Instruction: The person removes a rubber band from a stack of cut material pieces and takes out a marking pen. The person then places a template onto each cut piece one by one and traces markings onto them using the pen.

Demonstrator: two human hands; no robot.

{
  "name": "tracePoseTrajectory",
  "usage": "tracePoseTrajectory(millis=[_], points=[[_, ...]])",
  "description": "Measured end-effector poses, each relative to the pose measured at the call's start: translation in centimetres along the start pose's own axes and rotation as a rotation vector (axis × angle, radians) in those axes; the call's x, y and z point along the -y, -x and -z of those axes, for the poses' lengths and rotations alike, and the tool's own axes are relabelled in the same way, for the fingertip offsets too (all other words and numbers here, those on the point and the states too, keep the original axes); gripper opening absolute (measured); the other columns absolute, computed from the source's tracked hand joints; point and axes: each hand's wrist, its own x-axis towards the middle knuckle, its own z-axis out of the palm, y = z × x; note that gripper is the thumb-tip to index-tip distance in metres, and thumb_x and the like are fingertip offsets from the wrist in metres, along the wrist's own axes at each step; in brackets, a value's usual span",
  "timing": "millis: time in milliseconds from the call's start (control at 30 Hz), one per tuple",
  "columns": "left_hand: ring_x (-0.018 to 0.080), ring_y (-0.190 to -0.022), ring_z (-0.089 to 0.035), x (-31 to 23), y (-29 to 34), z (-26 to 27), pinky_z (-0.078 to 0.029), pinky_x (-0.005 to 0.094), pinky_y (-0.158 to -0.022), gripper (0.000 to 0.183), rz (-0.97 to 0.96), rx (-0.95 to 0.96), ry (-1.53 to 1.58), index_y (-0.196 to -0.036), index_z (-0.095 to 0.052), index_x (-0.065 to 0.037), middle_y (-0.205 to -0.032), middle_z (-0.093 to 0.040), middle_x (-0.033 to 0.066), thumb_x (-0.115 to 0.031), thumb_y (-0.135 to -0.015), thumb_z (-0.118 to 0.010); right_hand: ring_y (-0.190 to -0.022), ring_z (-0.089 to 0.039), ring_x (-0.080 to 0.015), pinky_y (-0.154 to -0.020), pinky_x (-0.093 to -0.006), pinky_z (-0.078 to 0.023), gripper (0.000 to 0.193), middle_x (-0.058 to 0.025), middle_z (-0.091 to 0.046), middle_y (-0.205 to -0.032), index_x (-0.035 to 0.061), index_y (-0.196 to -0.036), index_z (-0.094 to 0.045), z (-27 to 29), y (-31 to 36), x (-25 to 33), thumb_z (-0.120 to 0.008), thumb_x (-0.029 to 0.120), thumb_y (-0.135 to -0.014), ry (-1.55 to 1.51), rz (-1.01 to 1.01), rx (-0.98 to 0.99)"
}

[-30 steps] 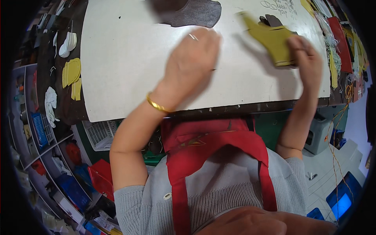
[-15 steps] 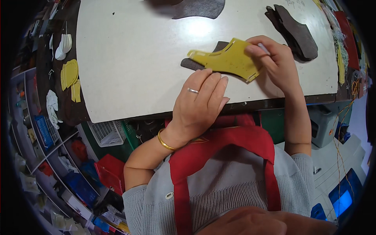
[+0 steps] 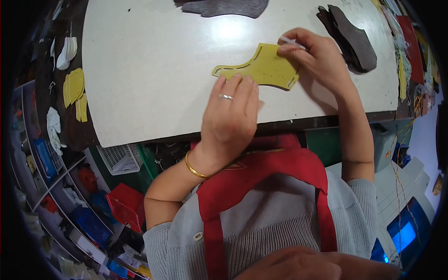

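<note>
Yellow template: carried at the tabletop's 2 o'clock side a second ago; now laid over the dark piece.
Dark piece: jutted out at the template's 9 and 12 o'clock; now only a thin edge shows, near 5.
Left hand: fingertips now at the template's 8 o'clock edge.
White stick: more length shows in the right hand.

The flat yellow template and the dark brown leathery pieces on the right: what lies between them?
In the head view, the right hand, holding a slim whitish stick, lies between the template and those leathery pieces.
</note>
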Motion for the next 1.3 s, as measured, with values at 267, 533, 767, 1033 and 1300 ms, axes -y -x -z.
tracePoseTrajectory(millis=[267, 533, 767, 1033, 1300], points=[[0.0173, -0.083, -0.062, 1.0, -2.3, 1.0, -0.053, 0.0268, -0.061, 0.037, -0.147, 0.014, -0.208, -0.111, -0.072, -0.011, -0.095, -0.063, -0.0008, -0.010, -0.074, -0.069, -0.070, -0.070, -0.0223, -0.067, -0.0322, -0.055, 0.033, -0.0084, -0.074, -0.085, 0.0100, -0.110, -0.070, 0.3, 1.7, -0.3, -0.079, 0.029, -0.084, 0.116, 0.035, -0.138], [0.0229, -0.086, -0.061, -0.4, -1.7, -0.8, -0.055, 0.0319, -0.074, 0.033, -0.236, -0.063, -0.181, -0.109, -0.071, -0.003, -0.104, -0.065, 0.0097, -0.011, -0.077, -0.065, -0.071, -0.068, -0.0285, -0.066, -0.0367, -0.053, 0.015, -0.0055, -0.071, -0.091, 0.0085, -0.099, -0.069, 2.4, 0.8, 0.9, -0.058, 0.018, -0.096, 0.168, 0.322, -0.425], [0.0276, -0.097, -0.063, -1.1, -1.2, -1.5, -0.054, 0.0428, -0.089, 0.029, -0.179, -0.133, -0.167, -0.107, -0.067, -0.002, -0.104, -0.063, 0.0140, -0.019, -0.085, -0.059, -0.067, -0.066, -0.0311, -0.062, -0.0401, -0.051, 0.033, -0.0084, -0.069, -0.077, 0.0093, -0.095, -0.067, -2.7, -3.0, 6.6, -0.050, 0.037, -0.103, -0.097, 0.310, 0.207], [0.0283, -0.096, -0.063, -1.1, -1.1, -1.4, -0.055, 0.0387, -0.085, 0.031, -0.150, -0.093, -0.080, -0.109, -0.068, -0.003, -0.103, -0.063, 0.0133, -0.017, -0.083, -0.061, -0.061, -0.065, -0.0334, -0.056, -0.0420, -0.050, 0.033, -0.0108, -0.064, -0.064, 0.0094, -0.092, -0.063, -2.8, -4.1, 6.8, -0.056, 0.040, -0.101, 0.289, 0.523, 0.180], [0.0262, -0.089, -0.063, -1.0, -1.4, -0.9, -0.057, 0.0318, -0.078, 0.032, -0.169, -0.082, -0.131, -0.109, -0.071, -0.003, -0.109, -0.067, 0.0137, -0.011, -0.078, -0.064, -0.065, -0.066, -0.0329, -0.058, -0.0427, -0.050, 0.027, -0.0104, -0.067, -0.073, 0.0077, -0.090, -0.064, 2.2, -2.6, 3.2, -0.061, 0.033, -0.099, 0.415, 0.412, -0.056]])
